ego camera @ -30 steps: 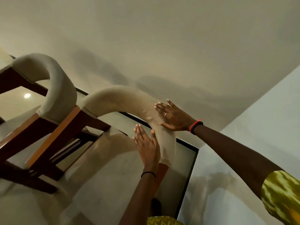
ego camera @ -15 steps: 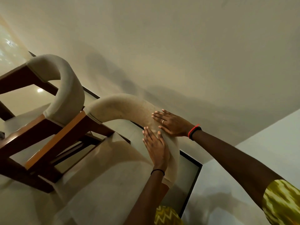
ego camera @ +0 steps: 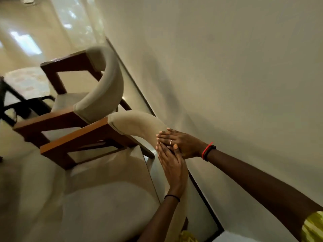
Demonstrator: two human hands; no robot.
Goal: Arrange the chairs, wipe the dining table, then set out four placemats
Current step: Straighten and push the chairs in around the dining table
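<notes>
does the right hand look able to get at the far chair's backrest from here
Probably yes: the right hand lies flat on the near chair's backrest, holding nothing, and the far chair's backrest stands just beyond it with nothing between.

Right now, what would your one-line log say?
left hand: flat on chair back | right hand: flat on chair back | hands: touching

Home dining area, upholstered armchairs (ego camera: 108, 81)

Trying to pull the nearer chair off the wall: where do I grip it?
Probably its curved padded backrest, from above: the rounded rim lets fingers curl over, and the wall close behind leaves little room. The left hand and right hand rest flat there.
</notes>
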